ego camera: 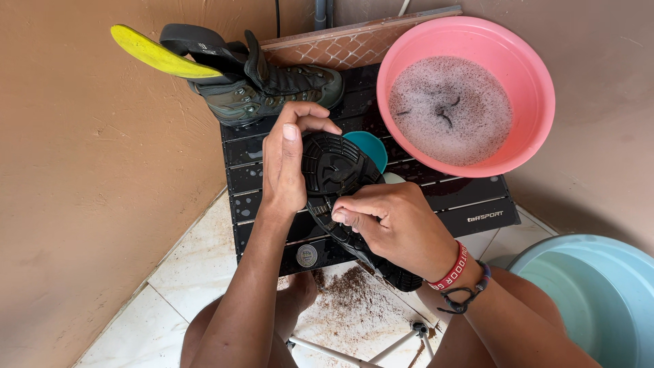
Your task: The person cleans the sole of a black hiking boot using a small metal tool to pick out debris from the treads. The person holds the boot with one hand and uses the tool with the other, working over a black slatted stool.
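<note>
- Boot (340, 197) held sole-up over the black slatted table (477, 204), toe end away, heel end down toward the lap, tilted on a diagonal.
- Left hand (286, 163) clamped on the boot's side near the toe: thumb lying flat along the sole's edge, fingers curled over the top rim, pressed together rather than spread.
- Right hand (392, 221) bunched over the middle of the sole, fingertips pinched close at the tread grooves; whether any small tool sits in that pinch, cannot tell.
- Likely a weighty thing: thick lugged rubber sole, stiff, little give under the thumb.
- Wet drops on the table, so probably slick on the rubber; best grip judged to be across the sole's edges, where the left hand already sits, not on the flat tread.
- Upper hidden underneath, presumably softer and prone to collapse if squeezed.
- Brown dirt crumbs (354, 300) scattered on the white floor tiles below the heel.
- Second boot (272, 85) standing at the table's far corner, yellow insole (153, 51) sticking out.
- Pink basin (531, 82) of foamy, speckled water just right of the work; teal cup (371, 146) peeking out behind the sole; pale blue tub (599, 293) at lower right.
</note>
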